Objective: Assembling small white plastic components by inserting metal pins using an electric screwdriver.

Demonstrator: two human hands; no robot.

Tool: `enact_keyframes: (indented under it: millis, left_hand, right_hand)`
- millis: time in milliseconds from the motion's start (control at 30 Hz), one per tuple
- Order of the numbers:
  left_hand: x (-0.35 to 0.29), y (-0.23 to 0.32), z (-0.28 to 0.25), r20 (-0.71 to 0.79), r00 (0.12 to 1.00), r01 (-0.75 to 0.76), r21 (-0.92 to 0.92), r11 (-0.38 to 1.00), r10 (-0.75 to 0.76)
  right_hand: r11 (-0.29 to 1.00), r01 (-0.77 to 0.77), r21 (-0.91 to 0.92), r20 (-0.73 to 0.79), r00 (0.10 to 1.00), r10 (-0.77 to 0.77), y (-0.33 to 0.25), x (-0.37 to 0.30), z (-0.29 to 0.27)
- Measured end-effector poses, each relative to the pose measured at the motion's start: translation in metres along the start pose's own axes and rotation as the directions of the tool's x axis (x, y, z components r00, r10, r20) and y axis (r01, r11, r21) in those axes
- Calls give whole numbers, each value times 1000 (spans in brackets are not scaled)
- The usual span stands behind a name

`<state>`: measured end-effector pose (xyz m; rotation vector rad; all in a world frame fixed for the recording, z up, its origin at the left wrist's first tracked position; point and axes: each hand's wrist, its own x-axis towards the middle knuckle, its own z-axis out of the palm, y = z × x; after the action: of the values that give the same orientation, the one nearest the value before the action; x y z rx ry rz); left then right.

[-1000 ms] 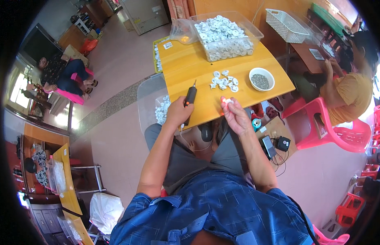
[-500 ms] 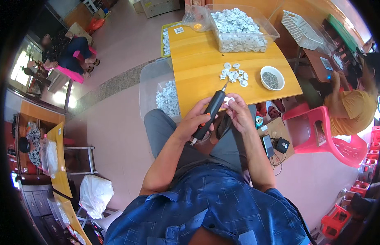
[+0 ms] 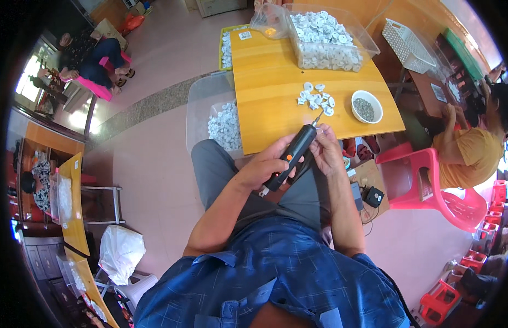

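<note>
Screwdriver (image 3: pixel 294 156), black and powered, sits gripped in left hand (image 3: pixel 263 168) at table edge (image 3: pixel 254 109), right fingers (image 3: pixel 319 143) pinching near its tip; I judge few white parts (image 3: pixel 316 101) done, big bin (image 3: pixel 325 35) left.

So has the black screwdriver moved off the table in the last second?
Yes. The black screwdriver has come back off the yellow table toward the person's lap, now held in the left hand, tip beside the right hand.

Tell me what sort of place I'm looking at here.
Probably a small assembly workshop: the left hand holds a black electric screwdriver over a yellow table, clear bins of small white parts stand around, and another worker sits nearby.
</note>
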<state>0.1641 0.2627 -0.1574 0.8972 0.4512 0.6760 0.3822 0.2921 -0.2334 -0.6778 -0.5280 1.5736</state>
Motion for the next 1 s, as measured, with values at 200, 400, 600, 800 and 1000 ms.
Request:
enact_keyframes:
  millis: [200,400,600,800,1000]
  left_hand:
    - [-3,1,7,-8,1000,23,160,987,-22]
    - [-12,-7,-5,0,972,-124,852,508,236]
    - [-15,8,10,-62,980,-2,948,319,191]
    - [-13,18,21,-153,982,107,933,344,110]
    - [-11,17,20,-143,982,101,948,301,120]
  right_hand:
    - [998,-43,42,28,999,42,0,5,-14]
    - [994,-57,93,-6,998,58,-7,2,-5]
    - [998,-47,53,-23,999,48,-5,3,-7]
    - [991,-48,127,-8,999,49,-6,3,-7]
    - [982,-58,183,4,998,58,-7,2,-5]
